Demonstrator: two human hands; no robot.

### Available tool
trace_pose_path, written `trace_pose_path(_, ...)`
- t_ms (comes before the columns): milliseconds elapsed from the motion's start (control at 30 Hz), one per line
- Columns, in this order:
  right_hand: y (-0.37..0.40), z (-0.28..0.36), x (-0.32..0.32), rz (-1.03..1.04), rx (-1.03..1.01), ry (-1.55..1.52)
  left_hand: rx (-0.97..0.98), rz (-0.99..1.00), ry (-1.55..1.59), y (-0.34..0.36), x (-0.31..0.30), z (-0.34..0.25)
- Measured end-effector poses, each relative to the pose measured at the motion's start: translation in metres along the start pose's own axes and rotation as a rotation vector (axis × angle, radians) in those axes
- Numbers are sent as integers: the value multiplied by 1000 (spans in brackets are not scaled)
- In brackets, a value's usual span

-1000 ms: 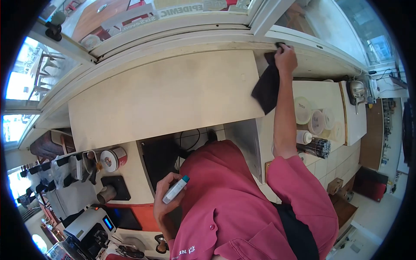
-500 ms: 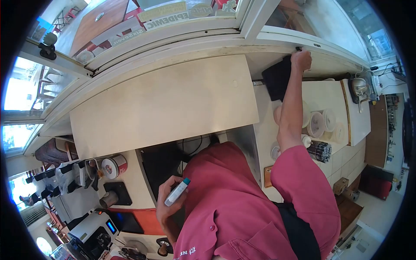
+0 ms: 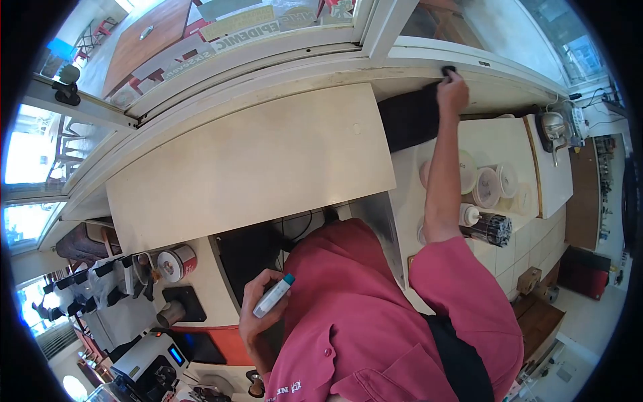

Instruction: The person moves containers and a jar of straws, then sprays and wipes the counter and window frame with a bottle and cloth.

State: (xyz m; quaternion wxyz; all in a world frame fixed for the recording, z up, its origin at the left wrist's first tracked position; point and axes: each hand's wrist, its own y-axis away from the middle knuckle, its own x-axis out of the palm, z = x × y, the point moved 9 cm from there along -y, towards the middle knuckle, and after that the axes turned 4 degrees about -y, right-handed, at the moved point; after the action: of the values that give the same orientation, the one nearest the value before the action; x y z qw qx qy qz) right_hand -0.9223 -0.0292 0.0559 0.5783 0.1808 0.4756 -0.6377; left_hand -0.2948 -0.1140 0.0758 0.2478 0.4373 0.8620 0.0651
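Observation:
My left hand (image 3: 260, 305) is closed around a small whitish bottle with a teal cap (image 3: 272, 298), held in front of my red shirt. My right arm reaches out to the ledge under the window, where my right hand (image 3: 454, 95) grips a black cloth (image 3: 410, 119). A dark bit of it pokes out beyond the fingers. The rest of the cloth spreads to the left of my wrist, between the pale counter board (image 3: 254, 161) and the side counter.
Round lidded tubs (image 3: 487, 186), a white squeeze bottle (image 3: 469, 214) and a bundle of dark sticks (image 3: 494, 230) stand beside my right forearm. At left are a large tin (image 3: 175, 263) and a white machine with a blue screen (image 3: 151, 355). Window frames (image 3: 268, 67) run along the front.
My right hand has moved left along the ledge, dragging the black cloth, which now spreads wider to the left. My left hand stays put with the bottle.

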Motion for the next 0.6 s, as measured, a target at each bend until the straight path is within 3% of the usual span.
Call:
trace_pose_path(100, -12, 2, 0, 37, 98, 118, -31, -12, 17, 3, 0, 16)
trace_pose_path(200, 27, 42, 14, 84, -93, 77, -22, -29, 14, 2, 2, 15)
trace_pose_path(333, 97, 108, 21, 161, -488, -208, -71, 46, 64, -6, 13, 16)
trace_pose_path(433, 132, 153, 17, 402, -717, -346, 30, 84, 3, -18, 14, -5)
trace_pose_path(533, 104, 136, 17, 437, -545, -100, 44, 86, -12, -19, 9, -11)
trace_pose_path(600, 83, 112, 23, 265, -433, -64, 13, 64, -33, -15, 5, -8)
